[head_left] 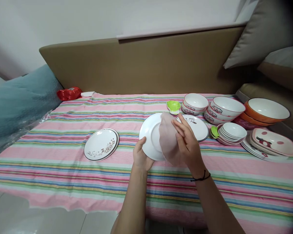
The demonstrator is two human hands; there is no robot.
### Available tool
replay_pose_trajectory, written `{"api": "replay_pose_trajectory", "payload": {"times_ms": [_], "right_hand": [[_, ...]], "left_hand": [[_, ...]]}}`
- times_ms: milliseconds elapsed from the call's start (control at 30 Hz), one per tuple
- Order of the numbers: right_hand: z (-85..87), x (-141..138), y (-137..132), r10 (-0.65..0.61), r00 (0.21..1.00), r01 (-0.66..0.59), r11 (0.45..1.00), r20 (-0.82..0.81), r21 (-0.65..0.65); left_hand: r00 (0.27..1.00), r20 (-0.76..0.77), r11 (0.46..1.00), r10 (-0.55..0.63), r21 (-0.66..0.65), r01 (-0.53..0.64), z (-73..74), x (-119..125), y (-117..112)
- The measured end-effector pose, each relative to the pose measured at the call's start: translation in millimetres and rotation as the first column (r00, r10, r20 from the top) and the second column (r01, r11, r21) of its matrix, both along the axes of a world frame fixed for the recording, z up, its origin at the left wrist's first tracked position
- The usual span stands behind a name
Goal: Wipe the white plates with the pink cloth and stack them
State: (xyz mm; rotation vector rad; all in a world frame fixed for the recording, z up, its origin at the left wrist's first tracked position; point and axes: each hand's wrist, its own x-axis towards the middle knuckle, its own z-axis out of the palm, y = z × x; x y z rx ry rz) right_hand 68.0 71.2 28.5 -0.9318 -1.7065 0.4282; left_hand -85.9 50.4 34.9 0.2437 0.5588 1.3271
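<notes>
Gripping the white plate (148, 138) by its near left edge with the left hand (142, 155), thumb on top, above the striped cloth (61, 143). Touching the thin pinkish sheet (169, 143) over the plate's right part with the right hand (187, 143), fingers stretched out, nearly together; cannot tell whether pinching it. Left of the left hand, 2 stacked flowered plates (100, 144). Beyond the right hand, a green dish (173, 106) and 2 stacks of bowls (224, 110) with dark prints, too small to tell for lettering. Far left, a red package (69, 93) with an unreadable pale patch.
</notes>
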Motion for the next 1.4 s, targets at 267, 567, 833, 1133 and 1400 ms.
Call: {"api": "replay_pose_trajectory", "payload": {"times_ms": [267,567,833,1133,1400], "right_hand": [[-15.3,-6,8,-0.172,0.982,0.169,0.985,0.083,0.037],[1.1,-18,-4,-0.223,0.938,0.178,0.967,0.267,0.183],[-4.9,-6,3,-0.465,0.884,0.465,0.885,0.056,0.010],[15.5,11,-1,-0.478,0.874,0.485,0.867,0.087,-0.117],[-21.1,-18,2,-0.538,0.737,0.252,0.780,-0.409,-0.572]], "left_hand": [[0.989,-0.066,0.990,-0.136,0.033,0.138,-1.2,3,-3],[0.982,-0.113,0.989,-0.149,-0.006,0.149,-6.4,10,-4],[0.927,-0.225,0.953,-0.299,-0.025,0.302,-4.0,9,-7],[0.937,-0.236,0.962,-0.257,0.028,0.271,-6.9,16,-10],[0.985,-0.029,0.984,0.172,-0.044,-0.174,-7.0,21,-2]]}}
